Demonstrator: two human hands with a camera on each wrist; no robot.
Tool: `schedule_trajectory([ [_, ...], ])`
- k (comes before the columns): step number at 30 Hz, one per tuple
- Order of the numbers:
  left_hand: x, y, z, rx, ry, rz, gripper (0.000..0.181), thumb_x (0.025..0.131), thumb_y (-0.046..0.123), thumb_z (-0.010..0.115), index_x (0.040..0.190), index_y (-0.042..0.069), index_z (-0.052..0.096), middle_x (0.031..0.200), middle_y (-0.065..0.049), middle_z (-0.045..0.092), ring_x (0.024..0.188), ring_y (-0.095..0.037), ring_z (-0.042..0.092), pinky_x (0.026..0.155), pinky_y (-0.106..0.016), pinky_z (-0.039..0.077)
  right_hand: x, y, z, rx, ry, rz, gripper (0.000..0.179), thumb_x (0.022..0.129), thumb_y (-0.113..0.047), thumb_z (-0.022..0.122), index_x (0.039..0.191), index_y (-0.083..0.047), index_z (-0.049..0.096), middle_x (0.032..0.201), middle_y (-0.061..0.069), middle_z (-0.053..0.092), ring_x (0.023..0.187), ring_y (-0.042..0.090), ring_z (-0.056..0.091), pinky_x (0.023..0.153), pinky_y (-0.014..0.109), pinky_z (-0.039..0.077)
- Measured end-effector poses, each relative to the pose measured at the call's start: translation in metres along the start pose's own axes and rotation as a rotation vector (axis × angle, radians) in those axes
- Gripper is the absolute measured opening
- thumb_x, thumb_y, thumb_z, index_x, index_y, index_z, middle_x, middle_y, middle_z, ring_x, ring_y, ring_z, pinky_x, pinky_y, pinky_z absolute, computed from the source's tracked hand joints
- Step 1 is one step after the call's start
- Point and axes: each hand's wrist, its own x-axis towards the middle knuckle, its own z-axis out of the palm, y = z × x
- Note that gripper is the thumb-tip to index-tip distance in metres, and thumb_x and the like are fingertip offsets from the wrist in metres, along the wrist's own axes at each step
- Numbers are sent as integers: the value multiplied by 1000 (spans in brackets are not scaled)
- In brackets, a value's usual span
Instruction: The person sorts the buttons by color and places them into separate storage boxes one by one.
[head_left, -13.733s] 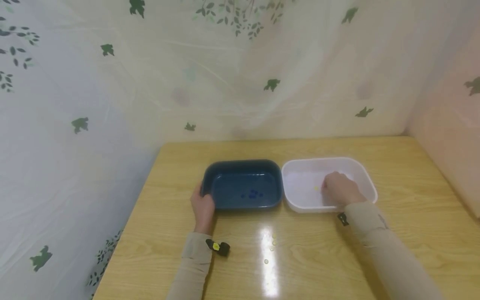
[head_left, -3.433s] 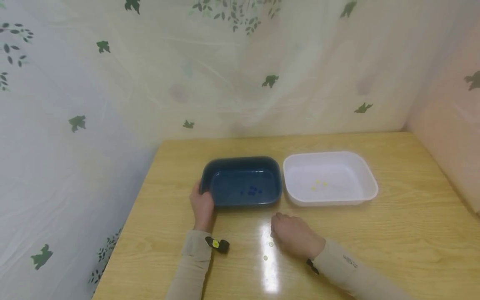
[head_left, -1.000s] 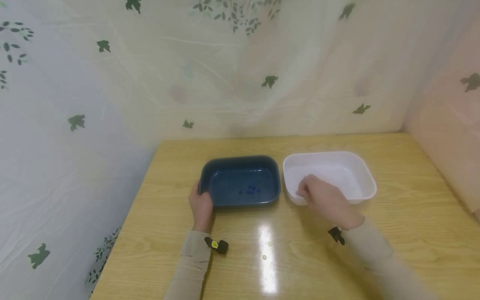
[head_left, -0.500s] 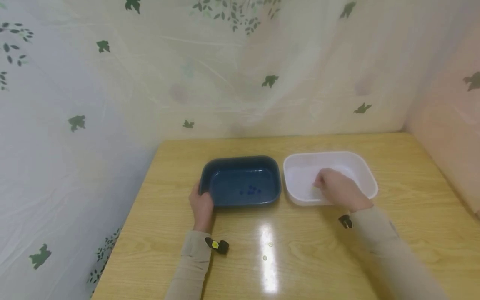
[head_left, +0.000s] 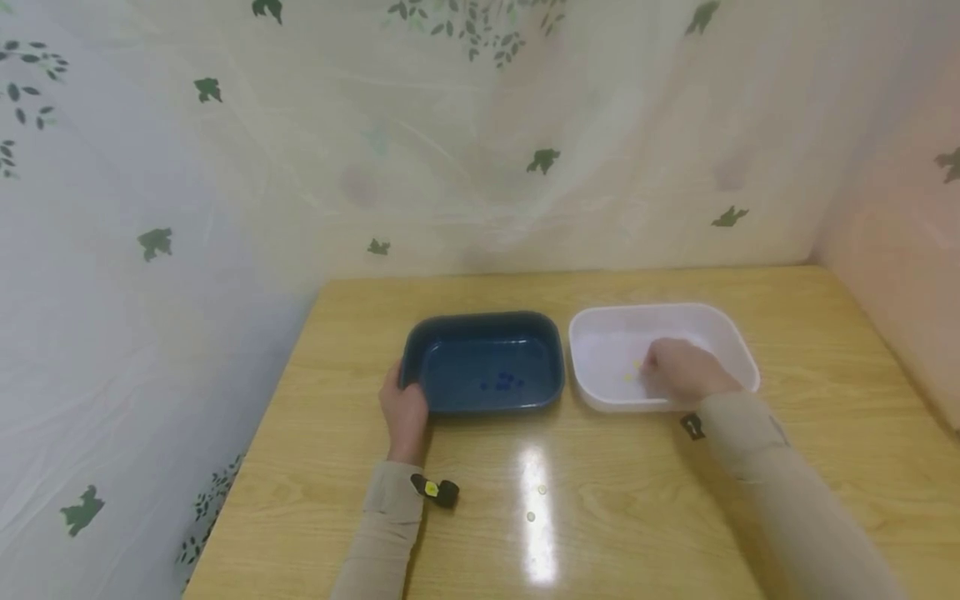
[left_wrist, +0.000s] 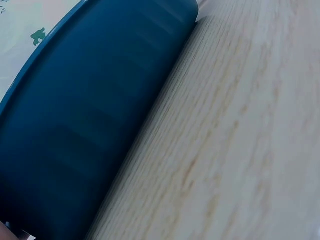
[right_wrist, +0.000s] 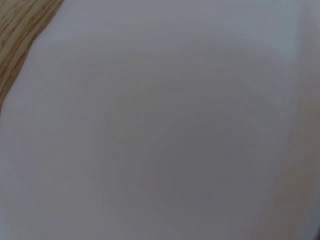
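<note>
My left hand grips the left end of a dark blue tub, thumb at its front corner. Several small blue pieces lie on that tub's floor. The tub's side fills much of the left wrist view. My right hand reaches down inside a white tub, its fingers curled and fingertips hidden; I cannot tell whether they pinch anything. Small yellow pieces show just left of it. Blurred white plastic takes up the right wrist view.
Two small pale yellowish discs, one farther and one nearer, lie on the wooden table in front of the tubs, by a bright light reflection. The tubs stand side by side. A leaf-patterned sheet hangs behind.
Earlier my right hand was over the discs on the table; since then it has moved up and right into the white tub, lower now. Fewer discs lie on the table. My left hand has stayed put.
</note>
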Motion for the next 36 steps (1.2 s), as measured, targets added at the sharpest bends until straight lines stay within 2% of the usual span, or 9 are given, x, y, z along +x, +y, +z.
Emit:
schedule_trajectory([
  [7,1,0,-1,20,-8,6,57,81,-10,43,135,0,54,139,-18,52,132,-32,44,112,-43,35,10,0,2,-59,-81,-12,13,86,-13,63,88,-1,68,88,13,69,85,31,64,84,53,51],
  [16,1,0,0,14,-7,3,57,81,-9,43,136,0,53,139,-18,52,132,-31,44,112,-42,35,16,-1,3,-86,-123,14,16,87,-14,60,89,0,69,89,14,70,85,33,65,83,54,52],
  [26,1,0,0,29,-5,-3,55,82,-9,43,135,0,54,139,-17,53,132,-31,45,111,-42,35,21,4,8,-120,-95,17,17,87,-14,61,88,1,69,88,16,70,85,35,65,82,53,52],
  [33,2,0,0,25,-4,7,55,82,-9,42,135,0,54,138,-17,54,131,-30,46,111,-41,36,22,4,9,-88,-73,49,16,87,-12,60,90,1,68,86,14,69,83,31,64,82,53,52],
  [36,2,0,0,17,-7,5,56,81,-10,42,135,-1,54,138,-18,53,132,-31,45,111,-42,36,20,4,7,-71,-35,67,15,85,-12,61,91,0,68,89,13,68,85,31,62,82,54,51],
])
